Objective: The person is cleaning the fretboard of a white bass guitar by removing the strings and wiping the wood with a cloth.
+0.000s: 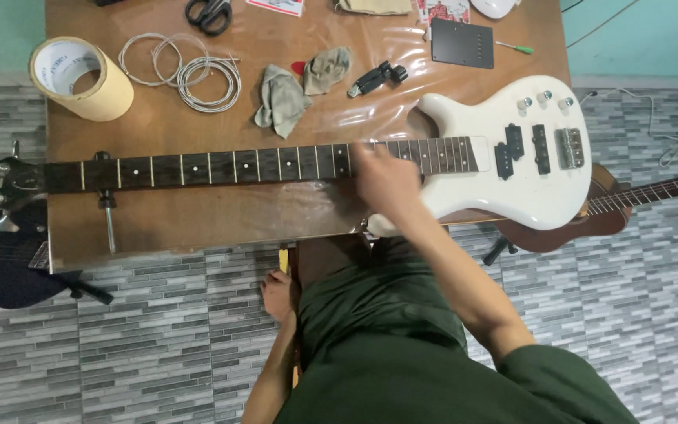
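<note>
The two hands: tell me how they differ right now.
The right hand is up on the white bass, over its dark neck, and blurred; the left hand hangs low beside the table edge, near the floor, touching no instrument. Both are bare, and neither plainly holds anything.

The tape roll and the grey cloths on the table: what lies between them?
Coiled strings lie between the tape roll and the grey cloths, on the brown table, in the head view.

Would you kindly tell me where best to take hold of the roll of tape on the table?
Probably grip the roll of tape across its outer wall from above: it lies tilted near the table's left corner, hollow core showing, with free space around it.
</note>
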